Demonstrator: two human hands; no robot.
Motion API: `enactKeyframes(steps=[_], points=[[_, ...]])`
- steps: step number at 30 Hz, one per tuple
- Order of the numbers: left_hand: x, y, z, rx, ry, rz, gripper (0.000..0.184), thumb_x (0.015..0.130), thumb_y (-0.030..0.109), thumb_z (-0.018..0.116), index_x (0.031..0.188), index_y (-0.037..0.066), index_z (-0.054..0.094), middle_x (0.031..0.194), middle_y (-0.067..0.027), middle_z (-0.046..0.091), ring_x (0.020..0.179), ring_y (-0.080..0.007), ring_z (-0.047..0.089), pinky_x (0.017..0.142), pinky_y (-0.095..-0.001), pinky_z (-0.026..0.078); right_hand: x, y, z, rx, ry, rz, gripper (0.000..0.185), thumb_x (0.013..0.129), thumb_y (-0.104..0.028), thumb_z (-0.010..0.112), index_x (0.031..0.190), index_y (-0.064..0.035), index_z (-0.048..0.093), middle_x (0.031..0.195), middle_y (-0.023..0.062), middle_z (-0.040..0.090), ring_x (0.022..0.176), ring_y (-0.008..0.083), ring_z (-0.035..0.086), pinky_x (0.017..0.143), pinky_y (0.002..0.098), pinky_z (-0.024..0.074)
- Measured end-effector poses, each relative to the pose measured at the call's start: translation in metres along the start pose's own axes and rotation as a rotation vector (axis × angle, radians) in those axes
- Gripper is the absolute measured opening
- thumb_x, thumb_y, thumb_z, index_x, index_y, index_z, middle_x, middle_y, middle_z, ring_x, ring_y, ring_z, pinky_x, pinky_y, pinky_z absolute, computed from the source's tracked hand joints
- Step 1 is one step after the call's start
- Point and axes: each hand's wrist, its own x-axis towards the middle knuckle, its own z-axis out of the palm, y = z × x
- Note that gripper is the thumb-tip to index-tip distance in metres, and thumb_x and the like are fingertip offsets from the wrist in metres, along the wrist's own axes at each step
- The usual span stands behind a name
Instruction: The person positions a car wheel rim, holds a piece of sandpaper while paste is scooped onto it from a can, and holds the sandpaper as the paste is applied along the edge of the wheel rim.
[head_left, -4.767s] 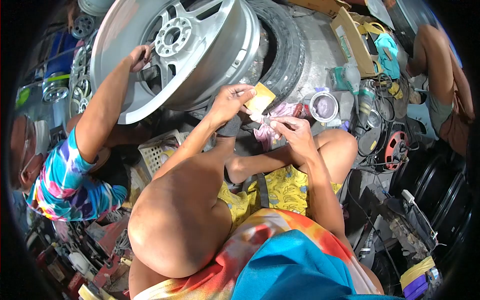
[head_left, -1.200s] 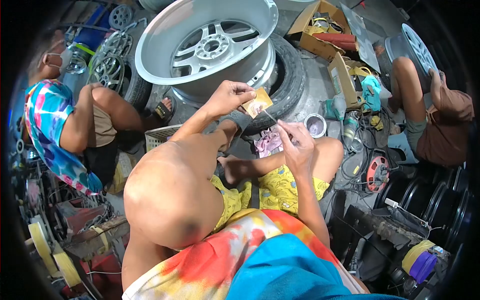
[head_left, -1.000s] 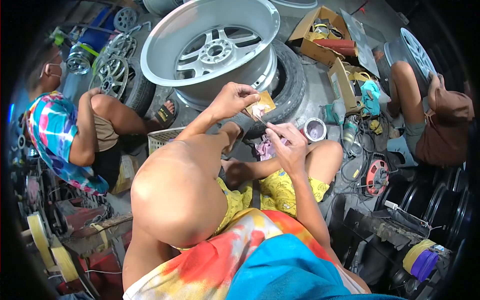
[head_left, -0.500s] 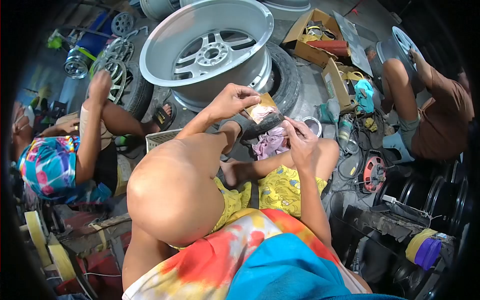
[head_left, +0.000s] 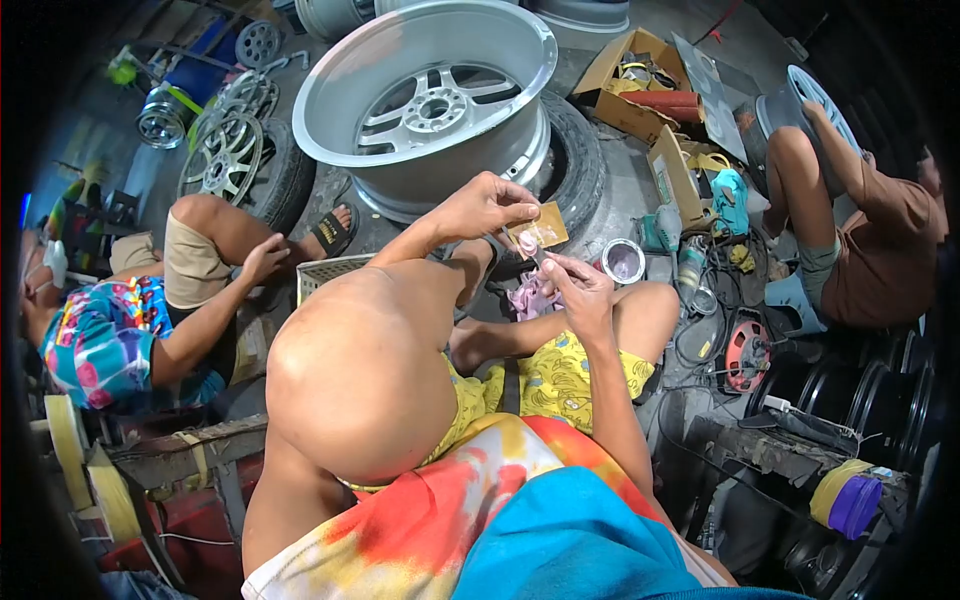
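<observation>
Here's the left hand (head_left: 492,208), thumb and fingers closed in a pinch on the yellow card (head_left: 550,222), holding it up off the floor. Across from it, the right hand (head_left: 582,285) has its fingertips shut around a thin spatula (head_left: 540,257), tip up by the card, pale pink paste (head_left: 527,240) right there at the end! Just beyond, an open tin (head_left: 624,262) sits near the right knee, a crumpled pink cloth (head_left: 530,300) below the hands. Further out, the big silver alloy wheel (head_left: 434,110) lies face up, overlapping a black tyre (head_left: 584,185) in this view.
</observation>
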Motion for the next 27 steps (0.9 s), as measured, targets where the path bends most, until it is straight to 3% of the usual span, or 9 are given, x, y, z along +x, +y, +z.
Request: enactKeyframes(steps=[4, 8, 10, 12, 14, 15, 22, 27], points=[[0.005, -0.007, 0.000, 0.015, 0.071, 0.003, 0.027, 0.095, 0.017, 0.065, 0.110, -0.006, 0.068, 0.093, -0.0107, 0.070, 0.081, -0.0156, 0.067, 0.063, -0.0313, 0.064, -0.009, 0.002, -0.013, 0.036, -0.092, 0.008, 0.025, 0.093, -0.011, 0.069, 0.111, 0.0059, 0.069, 0.087, 0.0102, 0.072, 0.069, 0.0085, 0.062, 0.063, 0.0211, 0.0506], [0.006, -0.007, -0.001, -0.100, 0.117, -0.020, 0.027, 0.095, 0.017, 0.066, 0.110, -0.006, 0.068, 0.095, -0.0111, 0.070, 0.083, -0.0164, 0.069, 0.066, -0.0300, 0.063, -0.012, -0.007, -0.014, 0.092, 0.001, 0.006, 0.023, 0.092, -0.008, 0.069, 0.110, 0.0054, 0.070, 0.089, 0.0080, 0.070, 0.073, 0.0080, 0.062, 0.066, 0.0221, 0.0503], [0.008, -0.009, 0.000, -0.158, 0.112, -0.048, 0.028, 0.095, 0.017, 0.066, 0.110, -0.006, 0.068, 0.097, -0.0117, 0.071, 0.085, -0.0171, 0.069, 0.067, -0.0294, 0.063, -0.007, -0.015, -0.005, -0.109, 0.165, -0.314, 0.020, 0.090, -0.004, 0.070, 0.108, 0.0042, 0.072, 0.092, 0.0058, 0.069, 0.076, 0.0073, 0.061, 0.067, 0.0224, 0.0502], [0.009, -0.010, 0.000, -0.367, 0.036, -0.129, 0.028, 0.094, 0.016, 0.066, 0.113, -0.005, 0.066, 0.101, -0.0139, 0.071, 0.089, -0.0194, 0.071, 0.071, -0.0281, 0.063, -0.007, -0.021, 0.003, -0.184, 0.225, -0.390, 0.020, 0.085, 0.001, 0.073, 0.105, 0.0007, 0.074, 0.093, 0.0067, 0.068, 0.077, 0.0111, 0.063, 0.068, 0.0251, 0.0511], [0.007, -0.007, -0.001, -0.405, 0.038, -0.155, 0.028, 0.094, 0.015, 0.066, 0.114, -0.006, 0.065, 0.104, -0.0148, 0.070, 0.091, -0.0201, 0.071, 0.073, -0.0275, 0.063, -0.008, -0.033, 0.013, -0.612, 0.305, -0.647, 0.022, 0.081, 0.002, 0.075, 0.102, -0.0026, 0.075, 0.089, 0.0090, 0.067, 0.077, 0.0169, 0.064, 0.069, 0.0285, 0.0513], [0.005, -0.006, -0.002, -0.448, 0.040, -0.189, 0.028, 0.094, 0.014, 0.066, 0.115, -0.006, 0.064, 0.107, -0.0158, 0.070, 0.093, -0.0208, 0.071, 0.076, -0.0270, 0.062, -0.009, -0.028, 0.015, -0.628, 0.315, -0.679, 0.024, 0.079, 0.003, 0.075, 0.101, -0.0037, 0.075, 0.087, 0.0100, 0.066, 0.077, 0.0215, 0.064, 0.069, 0.0316, 0.0509], [-0.013, -0.026, -0.009, -0.507, 0.115, -0.287, 0.030, 0.094, 0.013, 0.066, 0.116, -0.007, 0.062, 0.111, -0.0169, 0.068, 0.096, -0.0218, 0.070, 0.078, -0.0283, 0.063, -0.018, 0.001, 0.015, -0.610, 0.182, -0.731, 0.026, 0.078, 0.004, 0.075, 0.104, -0.0036, 0.074, 0.087, 0.0088, 0.064, 0.076, 0.0210, 0.062, 0.067, 0.0331, 0.0498], [-0.018, -0.043, -0.024, -0.570, 0.191, -0.255, 0.030, 0.092, 0.018, 0.069, 0.112, -0.003, 0.065, 0.104, -0.0134, 0.070, 0.095, -0.0186, 0.070, 0.075, -0.0288, 0.062, -0.025, 0.016, 0.007, -0.650, 0.125, -0.643, 0.024, 0.080, 0.003, 0.073, 0.103, -0.0029, 0.074, 0.087, 0.0091, 0.066, 0.077, 0.0188, 0.064, 0.067, 0.0294, 0.0504]])
